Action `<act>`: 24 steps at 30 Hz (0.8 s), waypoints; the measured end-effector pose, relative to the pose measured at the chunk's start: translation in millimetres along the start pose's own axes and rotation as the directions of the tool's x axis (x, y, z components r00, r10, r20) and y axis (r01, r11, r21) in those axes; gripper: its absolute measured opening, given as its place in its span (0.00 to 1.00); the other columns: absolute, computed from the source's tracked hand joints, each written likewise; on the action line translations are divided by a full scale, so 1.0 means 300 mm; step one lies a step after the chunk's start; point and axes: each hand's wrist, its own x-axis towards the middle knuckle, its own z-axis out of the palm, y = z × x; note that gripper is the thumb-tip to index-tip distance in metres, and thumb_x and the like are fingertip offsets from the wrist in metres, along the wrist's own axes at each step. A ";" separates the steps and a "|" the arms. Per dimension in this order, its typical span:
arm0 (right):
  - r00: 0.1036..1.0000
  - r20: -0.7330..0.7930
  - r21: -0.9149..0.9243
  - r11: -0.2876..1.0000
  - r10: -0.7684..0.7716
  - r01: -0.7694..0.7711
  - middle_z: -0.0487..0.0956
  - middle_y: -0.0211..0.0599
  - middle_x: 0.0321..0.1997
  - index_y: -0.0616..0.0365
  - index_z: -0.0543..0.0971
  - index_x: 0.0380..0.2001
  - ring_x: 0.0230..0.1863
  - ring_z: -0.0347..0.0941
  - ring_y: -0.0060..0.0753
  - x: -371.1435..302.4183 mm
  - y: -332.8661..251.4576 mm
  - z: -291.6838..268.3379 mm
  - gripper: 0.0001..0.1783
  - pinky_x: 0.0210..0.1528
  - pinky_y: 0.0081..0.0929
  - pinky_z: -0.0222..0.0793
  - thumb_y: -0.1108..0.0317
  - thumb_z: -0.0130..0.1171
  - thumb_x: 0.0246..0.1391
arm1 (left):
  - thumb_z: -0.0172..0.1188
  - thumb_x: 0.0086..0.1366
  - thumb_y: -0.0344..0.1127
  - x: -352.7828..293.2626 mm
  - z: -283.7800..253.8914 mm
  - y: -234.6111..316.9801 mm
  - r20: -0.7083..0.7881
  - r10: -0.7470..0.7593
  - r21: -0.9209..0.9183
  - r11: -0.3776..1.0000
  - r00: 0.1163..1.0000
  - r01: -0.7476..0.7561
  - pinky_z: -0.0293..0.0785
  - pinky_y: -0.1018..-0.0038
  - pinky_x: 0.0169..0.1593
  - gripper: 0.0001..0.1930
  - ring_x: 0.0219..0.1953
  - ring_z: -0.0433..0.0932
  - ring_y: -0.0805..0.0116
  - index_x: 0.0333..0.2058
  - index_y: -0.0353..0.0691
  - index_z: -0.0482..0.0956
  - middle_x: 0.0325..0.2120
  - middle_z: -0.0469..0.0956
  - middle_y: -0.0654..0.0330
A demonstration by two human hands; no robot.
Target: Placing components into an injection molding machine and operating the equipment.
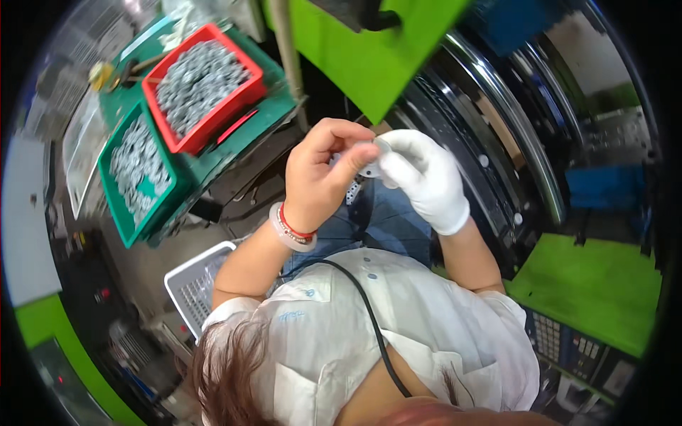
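My bare left hand [320, 170], with a red bracelet and a pale bangle at its wrist, is raised in front of my body. Facing it is my right hand [432, 181] in a white glove. Between them a small round pale-grey part [369, 170] is pinched by the fingertips of both hands. Fingers cover much of it, so its full shape is hidden.
On a green table at the left stand a red bin [190, 145] of many small grey metal parts and a green bin [135, 233] with fewer. A grey plastic basket [186, 298] sits below. Machinery with shiny bars [490, 85] and green panels [590, 284] is at the right.
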 end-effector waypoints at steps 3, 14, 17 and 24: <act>0.991 -0.131 0.119 0.993 0.038 -0.023 0.77 0.32 0.29 0.65 0.75 0.40 0.26 0.69 0.16 -0.027 0.007 -0.077 0.10 0.29 0.14 0.64 0.70 0.55 0.57 | 0.58 0.63 0.30 0.039 0.094 -0.003 -0.018 -0.076 -0.275 0.959 0.997 0.068 0.69 0.84 0.40 0.12 0.34 0.73 0.80 0.44 0.32 0.73 0.33 0.77 0.63; 0.927 -0.320 0.190 0.945 -0.196 0.266 0.76 0.37 0.39 0.67 0.73 0.46 0.34 0.71 0.21 -0.128 0.060 -0.300 0.16 0.36 0.19 0.68 0.68 0.55 0.58 | 0.62 0.55 0.24 0.126 0.299 -0.027 0.104 0.282 0.164 0.941 0.954 -0.296 0.69 0.82 0.24 0.11 0.23 0.73 0.76 0.38 0.35 0.77 0.31 0.78 0.60; 0.930 -0.279 0.236 0.921 -0.240 0.309 0.74 0.43 0.47 0.69 0.70 0.51 0.42 0.72 0.26 -0.153 0.067 -0.346 0.25 0.43 0.24 0.70 0.61 0.57 0.56 | 0.65 0.42 0.24 0.147 0.302 -0.029 0.442 0.749 0.524 0.230 0.493 -0.820 0.62 0.83 0.20 0.17 0.18 0.66 0.72 0.36 0.38 0.81 0.32 0.78 0.58; 0.975 -0.091 0.428 0.876 -0.204 0.224 0.72 0.47 0.52 0.67 0.65 0.56 0.51 0.70 0.33 -0.190 0.084 -0.367 0.31 0.52 0.28 0.67 0.58 0.59 0.55 | 0.69 0.41 0.21 0.113 0.322 -0.003 0.568 0.724 0.469 0.106 0.392 -0.877 0.68 0.78 0.19 0.16 0.19 0.70 0.70 0.33 0.33 0.80 0.31 0.74 0.55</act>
